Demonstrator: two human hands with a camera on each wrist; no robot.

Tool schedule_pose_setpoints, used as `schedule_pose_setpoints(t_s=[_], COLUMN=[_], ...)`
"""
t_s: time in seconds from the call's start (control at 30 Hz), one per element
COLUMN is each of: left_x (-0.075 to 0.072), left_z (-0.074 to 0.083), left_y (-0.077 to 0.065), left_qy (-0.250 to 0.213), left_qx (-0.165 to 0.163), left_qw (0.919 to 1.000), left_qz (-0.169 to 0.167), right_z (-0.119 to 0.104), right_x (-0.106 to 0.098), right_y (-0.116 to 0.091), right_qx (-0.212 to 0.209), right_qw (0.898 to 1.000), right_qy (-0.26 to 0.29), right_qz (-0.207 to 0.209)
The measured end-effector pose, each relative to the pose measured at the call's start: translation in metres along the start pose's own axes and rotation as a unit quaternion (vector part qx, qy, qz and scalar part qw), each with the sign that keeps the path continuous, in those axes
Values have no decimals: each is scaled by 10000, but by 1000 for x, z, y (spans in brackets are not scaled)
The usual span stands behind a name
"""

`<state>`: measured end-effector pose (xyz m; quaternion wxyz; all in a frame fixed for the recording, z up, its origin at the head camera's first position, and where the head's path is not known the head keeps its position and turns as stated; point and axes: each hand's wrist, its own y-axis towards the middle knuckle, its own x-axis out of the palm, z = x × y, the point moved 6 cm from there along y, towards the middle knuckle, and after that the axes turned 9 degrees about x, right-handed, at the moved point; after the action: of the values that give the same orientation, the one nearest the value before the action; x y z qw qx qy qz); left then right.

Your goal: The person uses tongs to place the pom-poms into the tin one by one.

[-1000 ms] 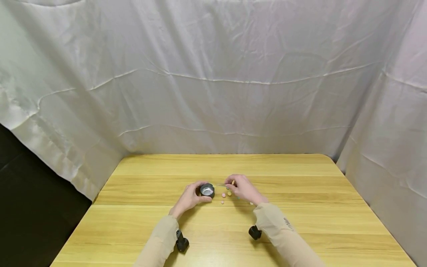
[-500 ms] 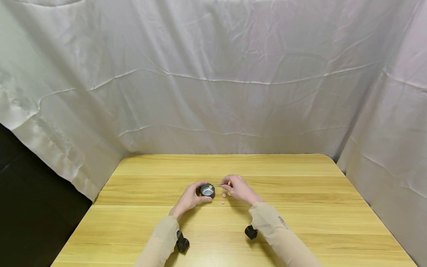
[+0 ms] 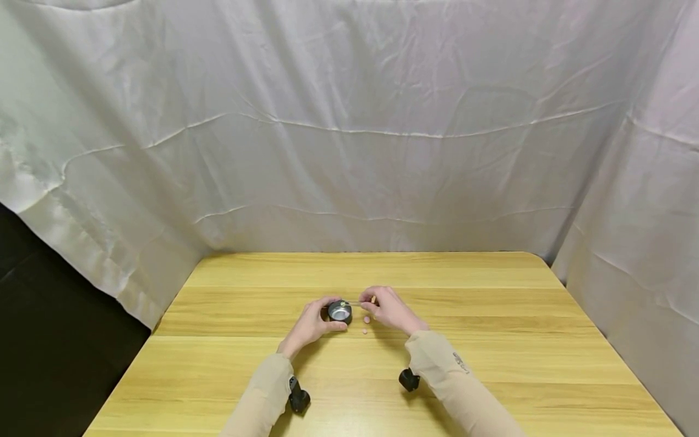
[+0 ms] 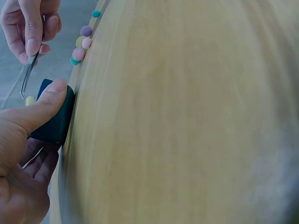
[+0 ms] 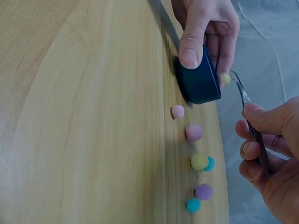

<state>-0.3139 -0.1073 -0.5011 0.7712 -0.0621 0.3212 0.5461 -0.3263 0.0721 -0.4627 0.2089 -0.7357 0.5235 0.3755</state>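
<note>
My left hand (image 3: 311,326) grips a small dark round cup (image 5: 198,86) with a shiny metal inside, thumb on one side and fingers on the other. It stands upright on the table. In my right hand (image 3: 390,311) is a pair of bent-tip tweezers (image 5: 244,93), pinched between thumb and fingers. A small yellow pom-pom (image 5: 226,78) is at the tweezers' tips, over the cup's opening at its far side. Close beside the cup lie a small pink pom-pom (image 5: 177,111) and a larger pink pom-pom (image 5: 194,132).
Further along the wooden table (image 3: 349,376) sit a yellow pom-pom (image 5: 199,161), a purple pom-pom (image 5: 203,192) and a teal pom-pom (image 5: 193,205), partly under my right hand in the head view. A pale curtain (image 3: 349,182) hangs behind the table.
My right hand has moved left, bringing the tweezers and yellow pom-pom from beside the cup to over its opening. The left hand and cup have stayed nearly still.
</note>
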Motion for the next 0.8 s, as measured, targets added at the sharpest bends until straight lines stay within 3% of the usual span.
schedule_pose_setpoints(t_s=[0.43,0.63,0.8], left_x=[1,1,1], left_z=[-1,-3,-2], left_y=[0,0,0], left_qy=[59,25,-4], left_qx=[5,-5,23], left_qw=[10000,10000,10000], left_qz=[-20,-20,-35], right_z=[8,37,66], right_x=[-13,-34,-55], right_y=[-10,-30,-52], right_qx=[-42,-63,-452], right_qw=[9996,9996,9988], right_qy=[277,268,186], right_qz=[24,24,65])
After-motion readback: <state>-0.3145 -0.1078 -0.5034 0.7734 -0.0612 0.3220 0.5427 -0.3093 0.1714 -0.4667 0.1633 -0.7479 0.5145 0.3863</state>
